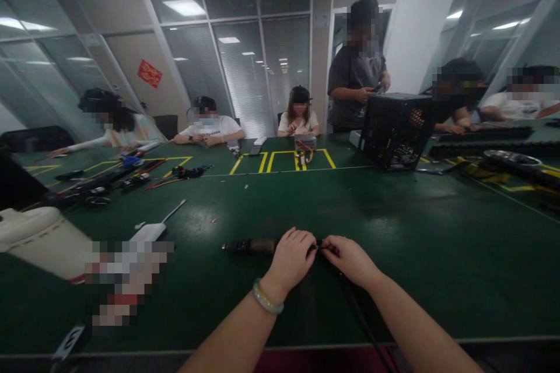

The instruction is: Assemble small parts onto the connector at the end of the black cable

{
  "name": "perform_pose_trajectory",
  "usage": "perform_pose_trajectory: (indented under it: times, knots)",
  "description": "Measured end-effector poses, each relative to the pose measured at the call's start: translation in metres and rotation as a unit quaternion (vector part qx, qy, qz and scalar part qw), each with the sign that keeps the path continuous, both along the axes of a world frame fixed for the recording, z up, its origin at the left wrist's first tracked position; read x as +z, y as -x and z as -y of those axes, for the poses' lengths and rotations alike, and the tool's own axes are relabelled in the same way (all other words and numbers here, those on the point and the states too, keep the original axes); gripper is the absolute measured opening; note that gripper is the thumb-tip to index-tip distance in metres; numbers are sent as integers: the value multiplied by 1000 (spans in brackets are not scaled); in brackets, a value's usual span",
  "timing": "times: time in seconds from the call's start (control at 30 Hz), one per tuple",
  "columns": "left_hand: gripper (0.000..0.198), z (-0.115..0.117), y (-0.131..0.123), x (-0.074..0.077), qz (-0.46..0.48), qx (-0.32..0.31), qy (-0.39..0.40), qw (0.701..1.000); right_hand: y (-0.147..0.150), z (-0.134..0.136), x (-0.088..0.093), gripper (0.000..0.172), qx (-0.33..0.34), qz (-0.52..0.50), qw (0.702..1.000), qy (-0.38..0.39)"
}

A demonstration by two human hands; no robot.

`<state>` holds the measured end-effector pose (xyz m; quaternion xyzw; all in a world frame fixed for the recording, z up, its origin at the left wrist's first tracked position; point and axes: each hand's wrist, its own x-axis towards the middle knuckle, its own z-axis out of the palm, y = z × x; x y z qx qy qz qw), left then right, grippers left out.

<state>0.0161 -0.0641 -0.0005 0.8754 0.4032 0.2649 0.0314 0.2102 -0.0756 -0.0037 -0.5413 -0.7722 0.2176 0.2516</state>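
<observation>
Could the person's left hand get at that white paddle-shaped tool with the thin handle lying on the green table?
Probably yes. The left hand grips a dark cylindrical tool, but bare green table lies between it and the white paddle-shaped tool, with nothing in the way.

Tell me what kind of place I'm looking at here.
Probably an electronics assembly or repair workroom inside a glass-partitioned office. A long green-matted table carries yellow taped work zones, an open black computer case and loose cables, and both hands work a thin black cable.
</observation>
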Motion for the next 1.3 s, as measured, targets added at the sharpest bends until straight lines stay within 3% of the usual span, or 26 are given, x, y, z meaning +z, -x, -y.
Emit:
perform_pose_trajectory:
  times: [0.6,1.3]
  knots:
    - [16,2,-1,5,-24,19,22,999,-1,-1,-3,10,-4,-4,1000,6]
    - [11,2,1,6,-24,11,24,999,2,2,8,13,-11,9,999,29]
